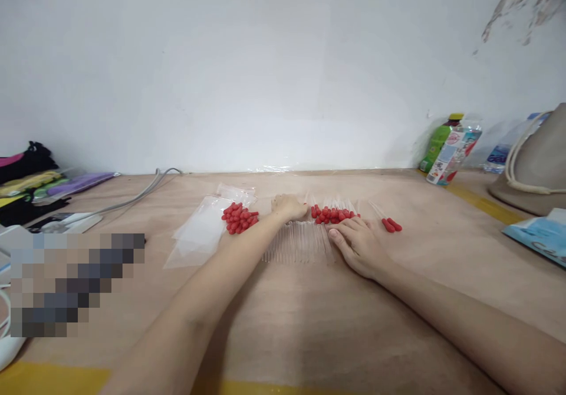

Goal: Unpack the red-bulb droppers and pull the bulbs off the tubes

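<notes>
A row of clear tubes (298, 246) is laid out side by side near the middle of the surface (283, 330), well apart from its far edge. The left hand (290, 207) is reached over to the far end of this row; its fingers are partly hidden and a speck of red is seen at their tips, but whether anything is clamped cannot be told. The right hand (360, 244) is laid palm down just beside the row's right end, its fingers loosely spread, with nothing seen gripped.

Beyond the right hand, a group of red-tipped tubes (335, 214) is set with the clear stems pointed toward the far edge. To its right, 2 separate red-tipped pieces (391, 225) are placed. To the left of the left hand, a heap of red tips (240, 218) is gathered beside clear plastic bags (197, 233). Near the far right corner, a green bottle (435, 146) and a labelled bottle (453, 154) are stood.
</notes>
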Demonstrator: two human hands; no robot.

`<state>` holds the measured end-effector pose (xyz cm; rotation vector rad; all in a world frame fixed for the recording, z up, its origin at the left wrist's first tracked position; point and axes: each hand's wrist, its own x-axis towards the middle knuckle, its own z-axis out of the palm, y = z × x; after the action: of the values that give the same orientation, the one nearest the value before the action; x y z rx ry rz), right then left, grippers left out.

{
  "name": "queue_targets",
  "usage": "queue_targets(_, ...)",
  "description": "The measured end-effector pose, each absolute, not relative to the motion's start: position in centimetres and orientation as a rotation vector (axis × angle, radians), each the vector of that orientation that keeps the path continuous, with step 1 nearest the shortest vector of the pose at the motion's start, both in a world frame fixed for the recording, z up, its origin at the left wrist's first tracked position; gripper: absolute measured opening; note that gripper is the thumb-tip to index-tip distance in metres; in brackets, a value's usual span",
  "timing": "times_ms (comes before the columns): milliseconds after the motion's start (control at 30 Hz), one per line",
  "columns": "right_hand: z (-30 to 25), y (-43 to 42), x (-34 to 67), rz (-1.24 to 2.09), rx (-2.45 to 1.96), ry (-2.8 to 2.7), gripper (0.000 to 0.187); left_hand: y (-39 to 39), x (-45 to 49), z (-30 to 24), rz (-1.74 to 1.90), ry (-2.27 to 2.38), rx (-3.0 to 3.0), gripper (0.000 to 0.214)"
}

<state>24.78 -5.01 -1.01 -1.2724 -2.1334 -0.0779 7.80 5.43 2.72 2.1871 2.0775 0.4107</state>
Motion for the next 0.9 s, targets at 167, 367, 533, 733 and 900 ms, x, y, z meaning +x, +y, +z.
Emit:
queue_targets(167,-1.1,-4.9,24.8,-0.066,-1.258,-2.144,0.031,6.0,7.6,2.9,0.469,2.084,2.141,0.029)
queue_targets(367,-1.6,-4.6,24.9,-0.062,-1.093,-2.064,0.026,1.4,3.4,3.9,0.755,1.869,2.423,0.017)
queue_targets(533,-1.5,-4.7,24.7,-0.097,-1.021,-1.939,0.042,-3.5,-0.7,2.3,1.058,1.280,2.919,0.010)
queue_targets(733,-1.4,-4.8,24.7,-0.138,-0.873,-2.149,0.051,-5.1,-1.2,1.4,1.164,1.155,2.944,0.006)
queue_targets(900,-1.7,-4.4,24.4,-0.166,-0.749,-2.241,0.038,-4.5,-0.8,0.5,1.209,1.014,2.894,0.010)
